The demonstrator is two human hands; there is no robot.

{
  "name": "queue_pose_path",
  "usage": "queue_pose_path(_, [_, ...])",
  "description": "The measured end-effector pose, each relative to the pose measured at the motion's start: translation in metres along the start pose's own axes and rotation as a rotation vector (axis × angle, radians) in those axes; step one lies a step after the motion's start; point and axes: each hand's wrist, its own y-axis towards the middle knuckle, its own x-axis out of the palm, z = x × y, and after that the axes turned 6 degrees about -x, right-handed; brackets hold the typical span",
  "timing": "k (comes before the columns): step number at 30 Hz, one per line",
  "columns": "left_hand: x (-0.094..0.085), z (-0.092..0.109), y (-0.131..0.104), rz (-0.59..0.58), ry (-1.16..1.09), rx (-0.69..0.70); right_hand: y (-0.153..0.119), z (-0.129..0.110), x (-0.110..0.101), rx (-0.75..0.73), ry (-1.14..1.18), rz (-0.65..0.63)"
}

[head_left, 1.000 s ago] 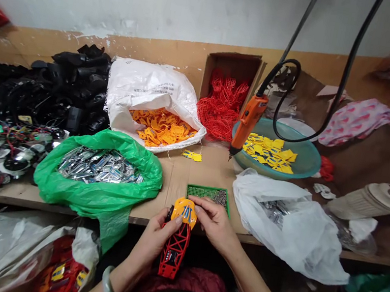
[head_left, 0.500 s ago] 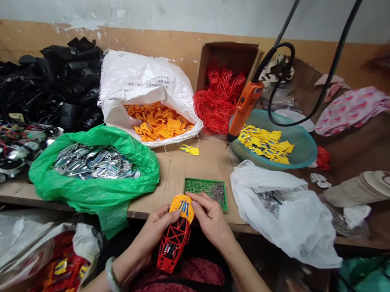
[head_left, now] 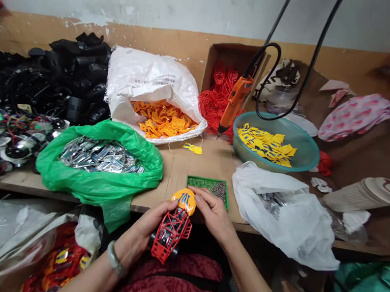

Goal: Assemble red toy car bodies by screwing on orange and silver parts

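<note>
A toy car with a red lattice frame, black wheels and an orange front panel is tilted above my lap. My left hand wraps around its left side, the thumb near the orange panel. At the panel's right edge, my right hand has its fingers closed on the front of the car; the fingertips are partly hidden behind it. Just beyond lies a green tray with a pile of small screws. An orange electric screwdriver hangs from a cable over the bench.
Metal strips fill a green bag on the left. Behind it a white sack holds orange panels. Yellow pieces lie in a teal bowl; a white plastic bag sits before it. A cup stands right. Black parts are heaped far left.
The toy car has turned and tilted in my hands, its rear swinging left, so its black wheels show. Both hands still hold it. The view has shifted slightly.
</note>
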Motion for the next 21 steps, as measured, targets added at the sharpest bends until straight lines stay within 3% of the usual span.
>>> queue_pose_path(13, [0.010,0.059,-0.002,-0.142,0.045,0.055,0.040,-0.021,0.005,0.098,0.155,0.099])
queue_pose_path(21, [0.015,0.067,-0.002,-0.226,0.093,0.092,0.044,-0.025,0.007,0.105,0.215,0.182])
